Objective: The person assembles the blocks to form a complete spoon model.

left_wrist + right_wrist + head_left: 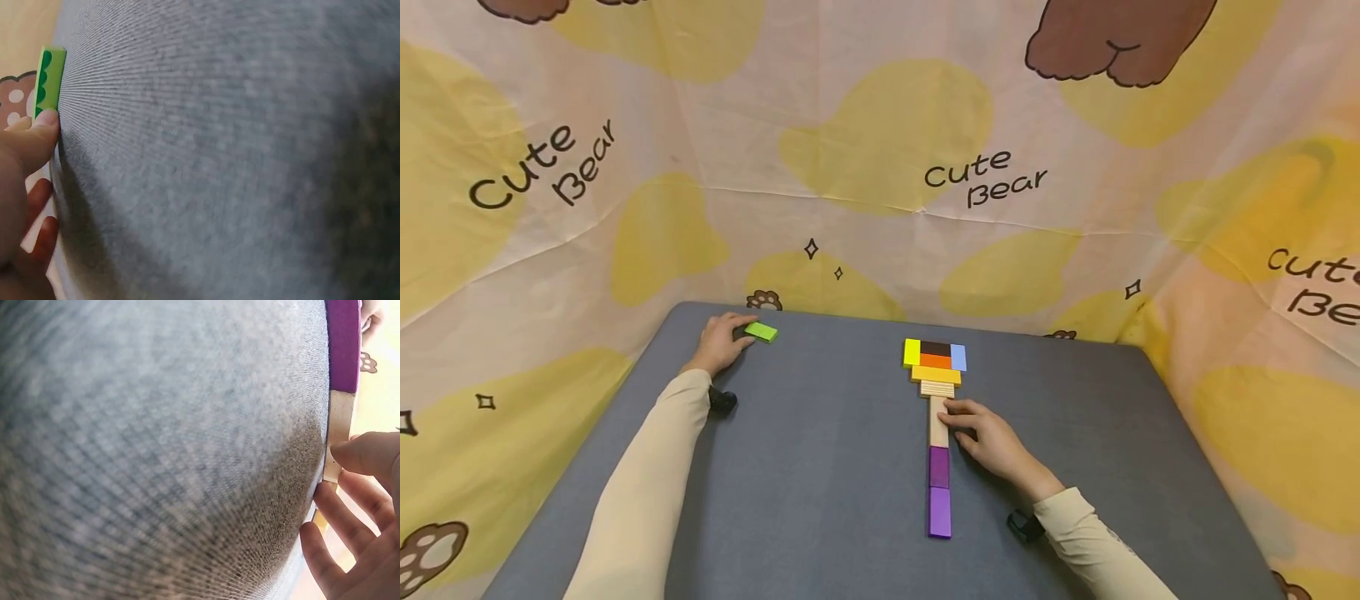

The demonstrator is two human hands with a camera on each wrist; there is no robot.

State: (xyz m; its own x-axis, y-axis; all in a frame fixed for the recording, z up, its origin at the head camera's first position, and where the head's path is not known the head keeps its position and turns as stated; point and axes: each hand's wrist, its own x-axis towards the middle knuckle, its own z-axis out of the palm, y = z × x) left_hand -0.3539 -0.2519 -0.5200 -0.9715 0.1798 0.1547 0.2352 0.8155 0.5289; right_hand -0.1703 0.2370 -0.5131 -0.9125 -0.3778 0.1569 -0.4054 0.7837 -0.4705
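At the far left of the table, my left hand (721, 343) pinches one end of a flat light-green block (763, 332) between thumb and fingers. The left wrist view shows dark green scallops along a face of this green block (50, 78). My right hand (996, 442) touches a plain wooden block (937, 435) with its fingertips, the fingers only slightly bent. That block lies in a straight column, above a dark purple block (939, 467) and a lighter purple block (939, 512). In the right wrist view, the thumb is at the side of the wooden block (339, 415).
Above the column lie a striped pale piece (937, 389), a yellow-orange block (936, 376), an orange block (936, 361), a dark brown block (935, 348), a yellow-green block (912, 353) and a blue block (958, 357). A printed cloth (880, 150) hangs around the grey table (827, 467).
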